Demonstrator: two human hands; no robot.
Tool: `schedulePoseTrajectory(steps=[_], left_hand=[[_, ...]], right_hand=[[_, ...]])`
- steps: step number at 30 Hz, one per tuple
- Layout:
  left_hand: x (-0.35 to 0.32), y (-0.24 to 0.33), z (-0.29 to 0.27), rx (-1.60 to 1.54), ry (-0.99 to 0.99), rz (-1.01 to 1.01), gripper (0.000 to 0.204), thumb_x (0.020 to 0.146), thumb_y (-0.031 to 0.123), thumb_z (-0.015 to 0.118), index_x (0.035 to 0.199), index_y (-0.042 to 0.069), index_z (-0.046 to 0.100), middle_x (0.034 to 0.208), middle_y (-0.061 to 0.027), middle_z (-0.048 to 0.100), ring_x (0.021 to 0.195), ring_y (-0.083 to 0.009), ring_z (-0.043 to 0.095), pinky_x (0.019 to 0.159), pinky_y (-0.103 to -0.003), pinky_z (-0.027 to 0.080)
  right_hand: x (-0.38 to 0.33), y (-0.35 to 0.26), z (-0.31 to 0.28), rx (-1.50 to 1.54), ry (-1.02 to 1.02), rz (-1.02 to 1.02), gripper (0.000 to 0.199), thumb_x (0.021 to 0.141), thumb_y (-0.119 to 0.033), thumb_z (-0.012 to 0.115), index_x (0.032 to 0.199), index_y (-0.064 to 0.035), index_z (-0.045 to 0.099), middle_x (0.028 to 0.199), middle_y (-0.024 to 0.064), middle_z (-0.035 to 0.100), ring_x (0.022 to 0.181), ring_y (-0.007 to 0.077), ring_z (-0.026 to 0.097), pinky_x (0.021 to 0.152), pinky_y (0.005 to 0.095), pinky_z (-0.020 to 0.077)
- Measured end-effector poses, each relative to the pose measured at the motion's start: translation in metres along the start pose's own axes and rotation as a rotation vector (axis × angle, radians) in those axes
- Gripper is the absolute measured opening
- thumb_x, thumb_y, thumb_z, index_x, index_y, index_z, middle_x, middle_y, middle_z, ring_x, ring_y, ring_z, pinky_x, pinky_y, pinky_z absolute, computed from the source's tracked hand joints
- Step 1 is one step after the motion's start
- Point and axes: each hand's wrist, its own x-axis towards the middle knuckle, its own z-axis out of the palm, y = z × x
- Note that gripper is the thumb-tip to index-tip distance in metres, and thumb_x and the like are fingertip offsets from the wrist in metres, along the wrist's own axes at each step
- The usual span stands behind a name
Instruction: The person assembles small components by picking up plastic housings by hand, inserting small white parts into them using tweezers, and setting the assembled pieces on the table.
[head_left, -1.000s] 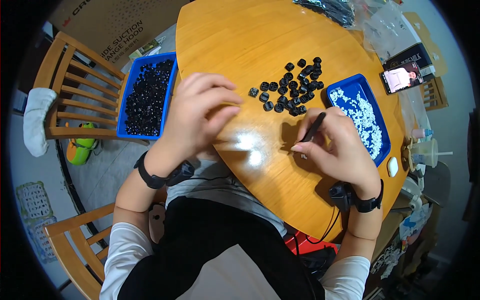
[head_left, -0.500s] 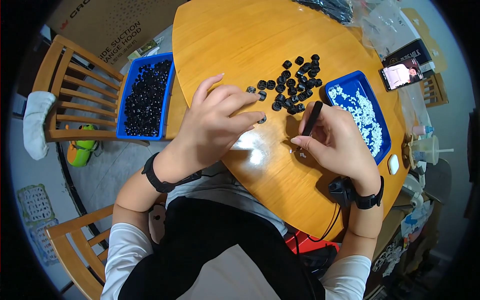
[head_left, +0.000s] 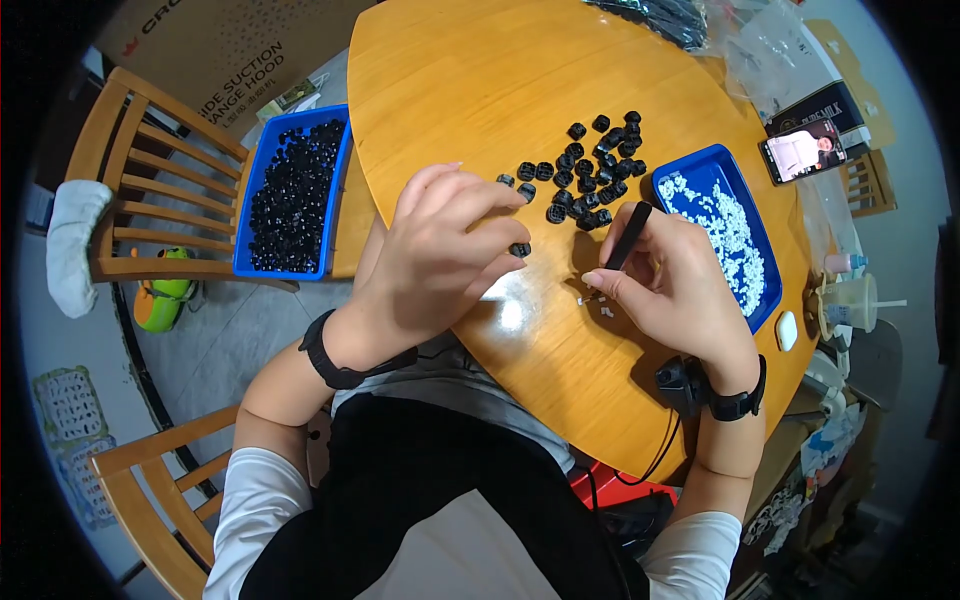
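My left hand (head_left: 440, 245) is over the near left part of the table, its thumb and forefinger pinched on a small round black plastic piece (head_left: 520, 249). My right hand (head_left: 665, 275) grips a slim black tweezer-like tool (head_left: 628, 236), its tip pointing down at the tabletop. Beside that tip lie tiny white pieces (head_left: 606, 311); whether the tip holds one is too small to tell. Several more black pieces (head_left: 585, 185) are spread across the table beyond both hands. A blue tray (head_left: 768, 290) with many small white pieces stands right of my right hand.
A blue bin (head_left: 240, 225) full of black pieces is at the left, by a wooden chair (head_left: 165, 160). A phone (head_left: 803, 152) stands at the right; a white case (head_left: 787, 331) lies on the table edge. Near my right wrist is a black cabled device (head_left: 682, 382).
My left hand has drawn slightly down and its fingers have closed on a black piece, now lifted off its earlier spot. My right hand has hardly moved.
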Motion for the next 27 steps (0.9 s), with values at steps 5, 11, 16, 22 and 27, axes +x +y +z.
schedulePoseTrajectory(steps=[5,11,16,22,27], left_hand=[[-0.007,0.011,0.004,-0.108,0.03,-0.053,0.021,0.077,0.014,0.078,0.098,0.01,0.073,0.099,-0.0051,0.07,0.092,-0.0256,0.062,0.098,-0.044,0.044],[-0.014,0.017,0.006,-0.339,0.013,-0.11,0.027,0.078,0.006,0.077,0.104,0.009,0.071,0.099,-0.0049,0.069,0.093,-0.0276,0.061,0.09,-0.04,0.044],[-0.017,0.02,0.007,-0.341,0.047,-0.122,0.02,0.081,0.009,0.074,0.1,0.006,0.073,0.092,-0.0071,0.071,0.084,-0.0269,0.063,0.088,-0.04,0.046],[-0.019,0.02,0.006,-0.357,0.031,-0.157,0.024,0.08,0.003,0.073,0.103,0.005,0.073,0.093,-0.0084,0.07,0.085,-0.0276,0.063,0.084,-0.038,0.047],[-0.018,0.022,0.009,-0.371,0.074,-0.165,0.028,0.078,-0.003,0.071,0.106,0.005,0.071,0.095,-0.0091,0.068,0.086,-0.0274,0.062,0.082,-0.036,0.047]], right_hand=[[0.002,0.0,0.002,0.003,-0.009,-0.027,0.022,0.079,-0.001,0.079,0.086,-0.0017,0.058,0.067,-0.0003,0.054,0.057,0.0062,0.048,0.051,0.0223,0.0365],[0.001,0.003,0.003,-0.036,0.034,-0.079,0.022,0.079,-0.001,0.079,0.085,-0.0018,0.058,0.067,0.0006,0.055,0.056,0.0071,0.049,0.051,0.0225,0.0372],[0.0,-0.001,0.004,0.008,0.034,-0.08,0.021,0.079,-0.001,0.078,0.083,-0.0015,0.058,0.068,0.0024,0.057,0.055,0.0095,0.05,0.05,0.0236,0.038],[0.002,-0.001,0.005,-0.003,0.024,-0.145,0.02,0.078,-0.002,0.078,0.082,-0.0024,0.058,0.064,0.004,0.056,0.053,0.0134,0.05,0.049,0.026,0.0371],[0.002,0.0,0.004,-0.029,0.049,-0.187,0.02,0.078,-0.003,0.078,0.081,-0.0034,0.059,0.061,0.004,0.054,0.052,0.0145,0.049,0.05,0.0261,0.0367]])
